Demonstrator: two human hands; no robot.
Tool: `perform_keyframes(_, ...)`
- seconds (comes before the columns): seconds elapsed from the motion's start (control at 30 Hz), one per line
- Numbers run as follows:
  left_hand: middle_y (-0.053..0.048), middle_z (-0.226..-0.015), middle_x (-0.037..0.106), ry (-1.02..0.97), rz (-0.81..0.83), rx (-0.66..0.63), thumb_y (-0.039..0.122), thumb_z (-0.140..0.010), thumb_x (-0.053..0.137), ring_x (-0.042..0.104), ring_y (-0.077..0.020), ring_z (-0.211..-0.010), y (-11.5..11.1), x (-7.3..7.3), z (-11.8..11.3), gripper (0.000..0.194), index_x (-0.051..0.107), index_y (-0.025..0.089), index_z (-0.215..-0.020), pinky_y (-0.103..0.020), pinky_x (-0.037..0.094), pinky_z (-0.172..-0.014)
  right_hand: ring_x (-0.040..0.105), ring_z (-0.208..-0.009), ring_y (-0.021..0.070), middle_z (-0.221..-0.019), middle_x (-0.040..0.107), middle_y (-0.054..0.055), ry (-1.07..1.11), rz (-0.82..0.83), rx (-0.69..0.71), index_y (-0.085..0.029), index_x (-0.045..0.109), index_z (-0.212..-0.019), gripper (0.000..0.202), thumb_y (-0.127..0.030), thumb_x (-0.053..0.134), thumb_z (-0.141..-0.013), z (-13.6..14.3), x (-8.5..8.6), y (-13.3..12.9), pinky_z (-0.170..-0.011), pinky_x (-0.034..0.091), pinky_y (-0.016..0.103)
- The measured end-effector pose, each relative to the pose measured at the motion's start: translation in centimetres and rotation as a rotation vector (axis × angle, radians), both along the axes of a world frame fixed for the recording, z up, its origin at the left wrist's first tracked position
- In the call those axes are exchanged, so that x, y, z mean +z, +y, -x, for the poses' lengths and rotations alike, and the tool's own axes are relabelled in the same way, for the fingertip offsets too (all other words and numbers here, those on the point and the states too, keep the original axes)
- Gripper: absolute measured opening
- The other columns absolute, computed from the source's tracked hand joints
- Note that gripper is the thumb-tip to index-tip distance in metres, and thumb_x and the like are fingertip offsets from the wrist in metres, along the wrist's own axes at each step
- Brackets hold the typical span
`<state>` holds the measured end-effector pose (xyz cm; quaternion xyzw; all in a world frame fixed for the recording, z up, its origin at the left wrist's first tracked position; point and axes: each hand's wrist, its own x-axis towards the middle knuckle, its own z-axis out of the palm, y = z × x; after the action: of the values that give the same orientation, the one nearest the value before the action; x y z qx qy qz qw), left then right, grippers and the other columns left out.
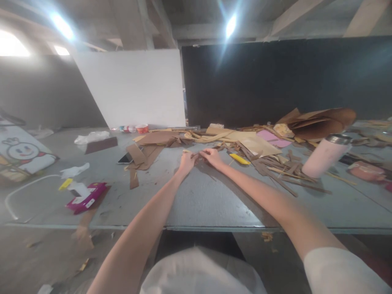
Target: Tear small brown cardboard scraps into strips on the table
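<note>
Both arms reach out over the grey table (pixel 211 204), and the hands meet near its middle. My left hand (pixel 187 161) is closed, fingertips pinched together; a small yellowish bit shows by its knuckles. Facing it, my right hand (pixel 212 158) is also closed in a pinch, its fingertips almost touching the left ones. Whatever lies between the fingers is too small and dark to make out. Just right of the right hand lies a yellow tool (pixel 239 159), perhaps a cutter. Beyond it spreads a pile of thin brown strips (pixel 275 168).
Brown sheet pieces (pixel 153 155) partly cover a phone (pixel 125 159) at left. A purple packet (pixel 88 199) sits nearer the front edge, beside a printed bag (pixel 24 151). On the right stand a pink bottle (pixel 325 157) and a rolled brown sheet (pixel 324 122). Scraps line the back.
</note>
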<state>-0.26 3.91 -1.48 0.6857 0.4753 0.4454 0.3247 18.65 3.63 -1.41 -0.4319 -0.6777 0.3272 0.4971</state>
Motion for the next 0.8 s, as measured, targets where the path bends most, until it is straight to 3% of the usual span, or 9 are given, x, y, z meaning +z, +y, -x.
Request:
perform_keyframes(0.23,-0.005,-0.073,0.076,-0.014,0.072,0.004,0.030,-0.102,0.070,0.069,-0.0142,-0.058,-0.05,0.30,-0.26,0.024,0.075,0.014,-0.085,-0.024,0.057,-0.062,0.063,-0.065,0.0200,-0.069,0.072,0.004,0.011,-0.014,-0.037,-0.020,0.074,-0.083,0.038,-0.058,0.069,-0.085,0.10,0.02,-0.02,-0.066,0.048,0.030)
perform_keyframes(0.5,-0.007,-0.070,0.074,-0.010,0.058,-0.009,0.027,-0.102,0.065,0.067,-0.0154,-0.055,-0.50,0.55,-0.40,0.031,0.071,0.016,-0.074,-0.026,0.057,-0.060,0.065,-0.069,0.0202,-0.072,0.074,0.003,0.071,-0.026,-0.003,-0.019,0.076,-0.087,0.031,-0.050,0.074,-0.083,-0.03,0.02,0.02,-0.071,0.051,0.032)
perform_keyframes(0.8,-0.008,-0.070,0.074,0.003,0.066,-0.029,0.031,-0.102,0.064,0.068,-0.0169,-0.057,-0.49,0.47,-0.34,0.031,0.070,0.016,-0.075,-0.028,0.057,-0.061,0.068,-0.074,0.0207,-0.083,0.079,0.006,0.096,-0.016,0.000,-0.020,0.077,-0.093,0.027,-0.043,0.074,-0.080,0.15,-0.06,0.36,-0.075,0.055,0.033)
